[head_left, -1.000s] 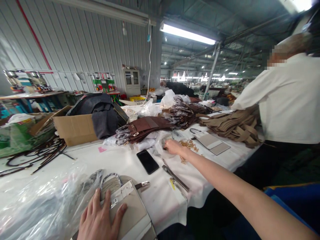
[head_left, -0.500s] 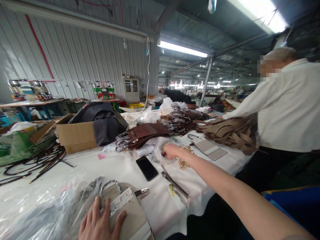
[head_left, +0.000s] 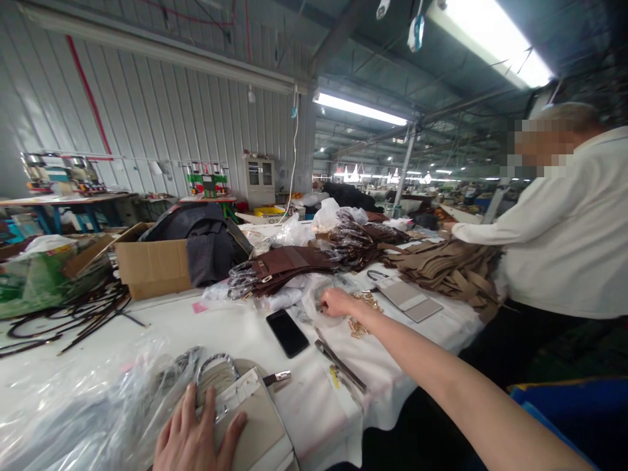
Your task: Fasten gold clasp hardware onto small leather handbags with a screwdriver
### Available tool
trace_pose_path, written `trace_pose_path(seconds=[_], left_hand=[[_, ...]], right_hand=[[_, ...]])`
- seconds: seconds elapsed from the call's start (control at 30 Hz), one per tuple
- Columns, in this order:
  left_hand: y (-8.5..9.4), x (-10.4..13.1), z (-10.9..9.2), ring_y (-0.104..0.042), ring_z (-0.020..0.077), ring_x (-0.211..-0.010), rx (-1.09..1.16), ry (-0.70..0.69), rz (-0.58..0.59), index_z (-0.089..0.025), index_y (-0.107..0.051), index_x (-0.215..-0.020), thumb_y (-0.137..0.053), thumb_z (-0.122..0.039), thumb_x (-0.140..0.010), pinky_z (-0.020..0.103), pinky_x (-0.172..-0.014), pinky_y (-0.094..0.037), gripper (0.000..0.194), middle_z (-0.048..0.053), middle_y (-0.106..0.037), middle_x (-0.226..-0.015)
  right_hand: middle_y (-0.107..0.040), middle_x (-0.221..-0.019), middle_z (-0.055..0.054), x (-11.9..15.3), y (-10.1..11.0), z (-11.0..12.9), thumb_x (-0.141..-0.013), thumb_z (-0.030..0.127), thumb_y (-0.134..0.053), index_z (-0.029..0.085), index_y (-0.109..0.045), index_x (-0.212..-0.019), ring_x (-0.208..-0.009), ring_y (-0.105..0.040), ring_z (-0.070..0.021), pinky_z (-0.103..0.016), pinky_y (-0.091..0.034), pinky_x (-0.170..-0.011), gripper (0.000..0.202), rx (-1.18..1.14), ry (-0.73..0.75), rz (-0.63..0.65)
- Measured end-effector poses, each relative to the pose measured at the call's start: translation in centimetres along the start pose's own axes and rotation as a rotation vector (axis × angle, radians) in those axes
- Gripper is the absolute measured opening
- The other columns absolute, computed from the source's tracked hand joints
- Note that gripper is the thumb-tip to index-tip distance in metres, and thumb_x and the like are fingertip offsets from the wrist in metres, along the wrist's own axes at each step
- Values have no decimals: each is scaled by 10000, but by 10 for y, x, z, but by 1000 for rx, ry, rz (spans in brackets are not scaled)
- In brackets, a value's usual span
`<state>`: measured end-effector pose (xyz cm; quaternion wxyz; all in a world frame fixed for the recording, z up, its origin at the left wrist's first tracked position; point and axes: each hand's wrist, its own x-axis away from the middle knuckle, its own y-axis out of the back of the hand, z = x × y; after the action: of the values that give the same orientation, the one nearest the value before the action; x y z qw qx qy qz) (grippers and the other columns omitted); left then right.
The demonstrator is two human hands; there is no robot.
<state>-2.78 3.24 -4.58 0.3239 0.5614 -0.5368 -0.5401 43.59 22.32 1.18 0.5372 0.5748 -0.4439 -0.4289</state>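
My left hand (head_left: 199, 428) lies with fingers spread on a beige handbag panel (head_left: 262, 425) at the near edge of the table. The panel has a wrapped handle (head_left: 216, 358) and a strap with a metal tip (head_left: 278, 377). My right hand (head_left: 337, 303) reaches across the table to a clear plastic bag (head_left: 314, 294), fingers curled at its opening; what they pinch is hidden. Right beside that hand lies a pile of small gold metal fittings (head_left: 360, 326). Between my hands are a black phone (head_left: 287, 333) and a dark flat metal tool (head_left: 342, 366).
Brown bag pieces (head_left: 294, 260) with wrapped handles lie beyond the phone. Another beige bag panel (head_left: 412, 297) and a heap of brown straps (head_left: 446, 265) are to the right, where a co-worker (head_left: 574, 242) stands. At left are a cardboard box (head_left: 154, 267) and clear plastic wrap (head_left: 93, 399).
The view has shifted slightly. The co-worker's arm and body have moved a little to the right. Both my hands stay in about the same places.
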Motion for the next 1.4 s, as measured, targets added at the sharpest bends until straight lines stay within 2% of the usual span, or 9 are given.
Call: trace_pose_path(seconds=[0.17,0.3,0.47,0.57,0.7,0.83,0.93,1.27,1.4], left_hand=[[-7,2,1,-482,499,-1611,-11,-5,-46,-191,-736,-1501,-575,-607,-950,658,-1242,-458,709,237,-644,-1628],[-14,3,2,-466,516,-1618,-36,13,-80,-54,-688,-1541,-463,-668,-992,668,-1249,-451,855,337,-511,-1710],[-19,3,4,-479,495,-1617,-29,22,-92,-51,-657,-1583,-378,-651,-1071,667,-1284,-427,837,339,-440,-1759],[-13,2,9,-476,489,-1627,36,20,-38,-57,-670,-1577,-340,-581,-1107,667,-1294,-433,778,337,-441,-1758],[10,0,18,-465,427,-1653,172,-41,62,-76,-663,-1591,-300,-452,-1145,622,-1342,-410,687,298,-437,-1780],[31,-4,28,-549,405,-1593,283,-74,140,-110,-675,-1571,-453,-296,-1083,593,-1330,-452,568,245,-499,-1759],[38,-1,35,-534,403,-1600,334,-30,119,-148,-638,-1606,-555,-277,-1025,609,-1340,-431,601,215,-533,-1741],[31,16,51,-604,416,-1449,506,87,-26,-45,-736,-1432,-725,-444,-929,580,-1316,-447,642,263,-625,-1525],[31,22,62,-573,367,-1527,686,86,17,-123,-768,-1425,-499,-516,-1083,567,-1353,-408,586,222,-610,-1571]], right_hand=[[-878,-994,-98,6,2,-6,-841,188,-752,171,-902,-989,-854,-740,-207,-255,-461,-739,212,-164,-23,-64],[-861,-891,-96,11,8,-7,-870,241,-774,136,-893,-933,-777,-695,-196,-259,-460,-708,171,-336,-68,-93],[-688,-602,-31,26,24,4,-884,381,-753,120,-799,-746,-620,-571,-159,-246,-410,-603,298,-527,-174,-146],[-641,-602,-10,47,34,34,-922,428,-680,145,-753,-750,-573,-555,-145,-241,-420,-571,339,-648,-177,-161],[-659,-657,-11,89,40,122,-987,494,-651,165,-757,-836,-596,-599,-146,-249,-464,-612,377,-842,-68,-128],[-694,-701,-7,126,43,216,-958,432,-731,171,-806,-876,-588,-584,-136,-253,-421,-593,283,-1068,80,37],[-664,-679,1,134,39,255,-938,366,-722,168,-795,-823,-602,-563,-135,-254,-383,-585,240,-1109,91,165],[-690,-662,-4,134,20,281,-982,340,-685,179,-808,-722,-635,-555,-144,-267,-364,-607,330,-938,140,195],[-861,-1117,-83,135,27,272,-981,249,-624,199,-909,-1134,-861,-732,-188,-265,-537,-712,327,-994,201,170]])
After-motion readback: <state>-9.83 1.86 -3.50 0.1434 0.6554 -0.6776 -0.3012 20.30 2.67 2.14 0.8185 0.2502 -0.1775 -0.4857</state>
